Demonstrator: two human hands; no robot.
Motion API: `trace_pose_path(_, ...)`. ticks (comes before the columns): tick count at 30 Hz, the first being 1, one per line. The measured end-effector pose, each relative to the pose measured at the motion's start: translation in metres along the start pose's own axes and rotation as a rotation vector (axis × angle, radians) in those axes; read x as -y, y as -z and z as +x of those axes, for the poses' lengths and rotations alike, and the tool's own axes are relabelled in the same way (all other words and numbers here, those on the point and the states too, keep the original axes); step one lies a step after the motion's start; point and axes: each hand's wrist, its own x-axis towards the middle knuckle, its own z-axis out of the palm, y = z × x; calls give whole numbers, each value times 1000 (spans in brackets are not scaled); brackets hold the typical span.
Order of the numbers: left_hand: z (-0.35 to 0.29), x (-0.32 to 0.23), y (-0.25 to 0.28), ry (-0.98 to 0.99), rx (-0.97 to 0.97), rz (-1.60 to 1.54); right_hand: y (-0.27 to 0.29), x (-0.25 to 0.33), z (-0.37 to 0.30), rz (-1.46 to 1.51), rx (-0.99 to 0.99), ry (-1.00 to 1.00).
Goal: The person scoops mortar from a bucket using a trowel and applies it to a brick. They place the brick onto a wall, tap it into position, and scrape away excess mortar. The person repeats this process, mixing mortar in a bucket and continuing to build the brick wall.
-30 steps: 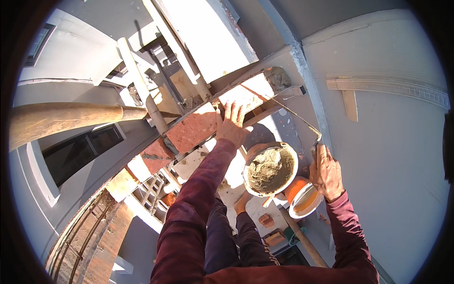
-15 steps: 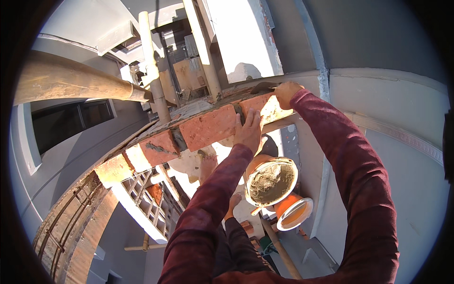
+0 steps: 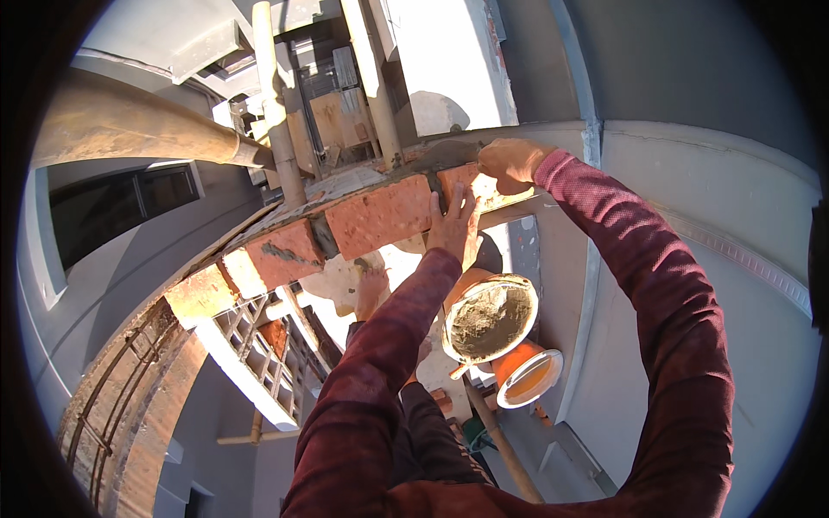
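Note:
A course of red bricks (image 3: 377,217) curves across the middle, with grey mortar (image 3: 323,235) in its joints. My left hand (image 3: 450,228) lies with fingers spread against the near face of the brick at the right end. At that brick's top, my right hand (image 3: 513,161) is closed around the handle of a trowel, mostly hidden by the fingers. The trowel's dark, mortar-smeared blade (image 3: 447,155) points left over the top of the course.
Below the wall stands a bucket of mortar (image 3: 490,321), beside a tipped orange bucket (image 3: 528,377). Bamboo poles (image 3: 275,104) rise beyond the bricks; a thick one (image 3: 147,129) juts in from the left. A white lattice block (image 3: 250,380) and exposed rebar (image 3: 104,432) are at lower left.
My right hand has moved slightly left with the trowel, its wrist turned, and the blade sits farther left along the wall top. My left hand stays on the brick. The view has shifted slightly.

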Motion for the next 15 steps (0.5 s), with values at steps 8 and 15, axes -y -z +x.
trace_pose_path(8, -13, 0, -4, -56, -65, -102, 61, -13, -48, 413, 186, -162)
trace_pose_path(15, -192, -21, -21, -69, 264, -452, -33, 18, -150, 755, -455, 157)
